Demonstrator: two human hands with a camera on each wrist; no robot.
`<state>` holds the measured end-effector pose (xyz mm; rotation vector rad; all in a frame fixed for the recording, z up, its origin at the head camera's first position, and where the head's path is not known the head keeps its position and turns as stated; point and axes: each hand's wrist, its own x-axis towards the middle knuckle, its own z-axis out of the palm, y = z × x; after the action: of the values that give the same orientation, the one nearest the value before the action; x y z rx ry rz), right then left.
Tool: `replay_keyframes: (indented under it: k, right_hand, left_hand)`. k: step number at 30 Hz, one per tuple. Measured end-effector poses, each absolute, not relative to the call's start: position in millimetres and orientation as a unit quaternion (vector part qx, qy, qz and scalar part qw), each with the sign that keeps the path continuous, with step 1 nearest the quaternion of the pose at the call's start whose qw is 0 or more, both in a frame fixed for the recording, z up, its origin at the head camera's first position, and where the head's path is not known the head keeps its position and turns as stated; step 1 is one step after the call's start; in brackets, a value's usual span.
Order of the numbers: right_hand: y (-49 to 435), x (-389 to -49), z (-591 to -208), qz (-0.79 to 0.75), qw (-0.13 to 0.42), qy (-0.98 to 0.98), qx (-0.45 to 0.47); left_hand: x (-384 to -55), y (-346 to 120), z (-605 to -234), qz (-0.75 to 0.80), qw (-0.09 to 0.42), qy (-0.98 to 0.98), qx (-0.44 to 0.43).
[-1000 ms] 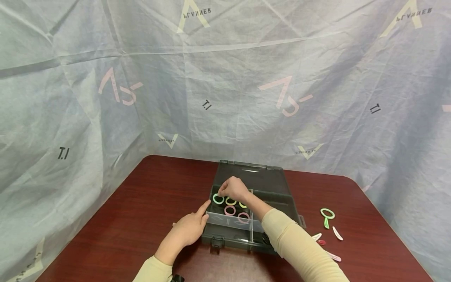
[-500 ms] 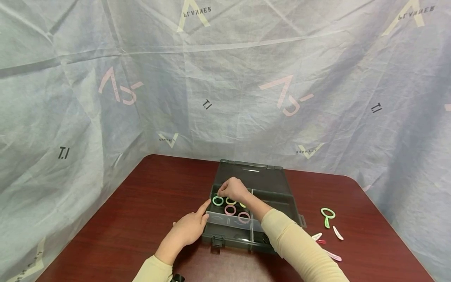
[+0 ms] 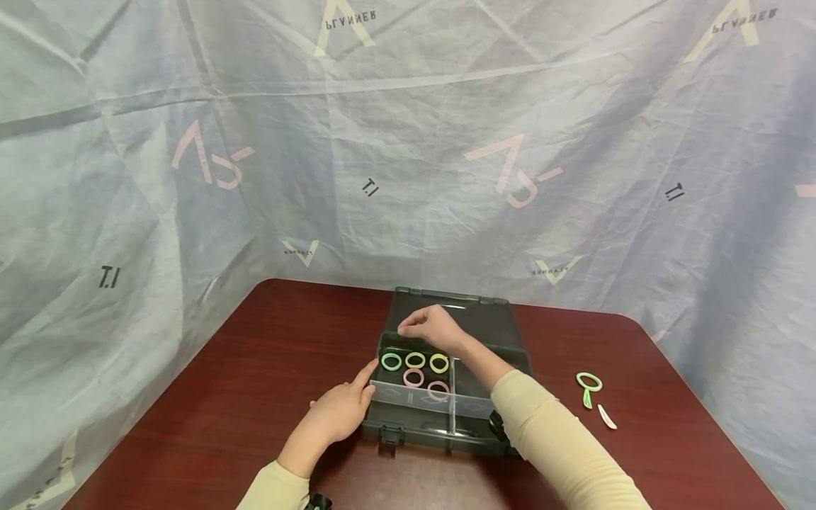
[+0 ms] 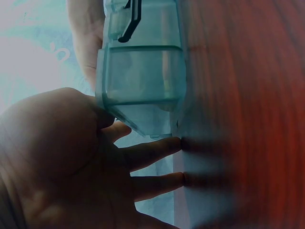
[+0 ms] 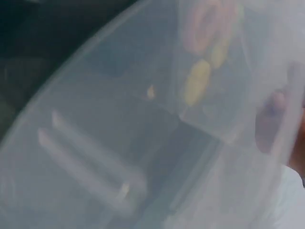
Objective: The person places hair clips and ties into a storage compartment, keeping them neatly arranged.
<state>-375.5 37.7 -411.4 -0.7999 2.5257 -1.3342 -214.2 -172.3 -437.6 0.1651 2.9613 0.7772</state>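
Box [image 3: 421, 441], front right corner behind sleeve [image 3: 551, 433]

Right wrist view, hazy and blurred. Filled mostly by pale translucent plastic [image 5: 119, 62], curved along the left from top to lower left. Bordered at upper left by 1 dark area [image 5: 38, 33]. Includes, near the top and seen through the plastic, 1 pink ring [image 5: 194, 36] and 2 yellow shapes [image 5: 196, 83], close together, above a faint straight edge [image 5: 205, 131]. Marked at lower left with 2 pale parallel bars [image 5: 95, 149], slanting down rightward, seemingly joined at the lower end. Dotted with 2 small yellowish specks [image 5: 151, 91], well apart. Shows at the right edge part of a hand [image 5: 297, 150], partly behind plastic; grip not discernible. Finished at lower right with 1 white patch [image 5: 291, 200].
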Motion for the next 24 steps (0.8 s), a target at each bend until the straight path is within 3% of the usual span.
replay_keyframes:
  k: [13,24]
  right_hand:
    - [103,-386,-382,-0.483,0.073,0.850,-0.199]
    - [169,-392,-384,-0.456,0.022,0.875,-0.160]
  left_hand:
    - [-213,-173,-439,0.245,0.022,0.967,0.064]
    - [-212,-173,-439,0.245,0.017,0.967,0.072]
